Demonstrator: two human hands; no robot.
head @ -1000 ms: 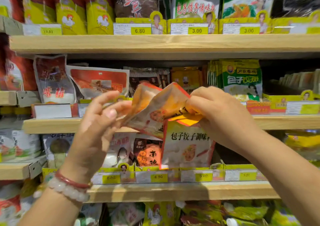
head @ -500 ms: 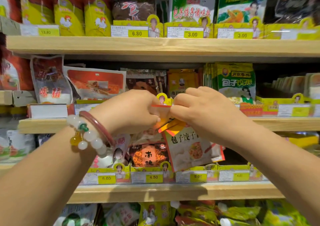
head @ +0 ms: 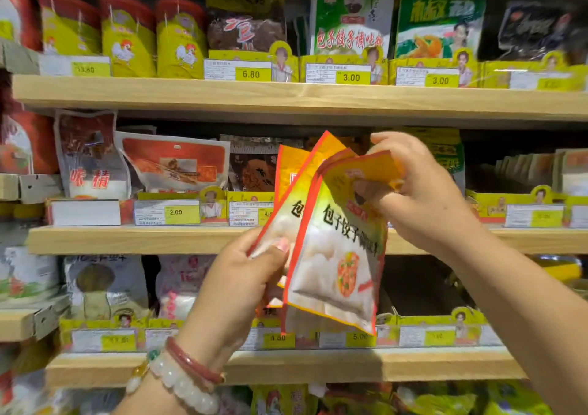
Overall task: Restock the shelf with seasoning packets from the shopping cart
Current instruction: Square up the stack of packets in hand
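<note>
Big wooden shelves (head: 286, 99) all across, packed with bags and tins. On the low shelf (head: 318, 367), a dark gap (head: 420, 287) behind a yellow price tag (head: 359, 338); maybe the spot for new stock, but hard to say for sure. No cart to be seen here. Right in the middle, up in the air and not on any shelf yet, a small bunch of packets (head: 299, 166), orange on top and white below, spread out like a fan. Closest of them, the front packet (head: 337, 255), tilted, with a little round food picture on it. Down low, the left hand (head: 241, 281), fingers curled round the bottom corner of the bunch, thumb (head: 281, 244) pressed flat on top, holding tight. Up high, the right hand (head: 423, 192), fingers bent over the top edge of the front packet, pinching it. On the left wrist, two bracelets (head: 181, 373). Most likely the tidy-up step: getting the packets straight before putting them in. To do it well, hold the bottom corner firm, slide the top edges together until all line up, turn the words to face out, then lower the neat stack upright behind the right tag. Go gently, since slippery packets can slide out and drop.
</note>
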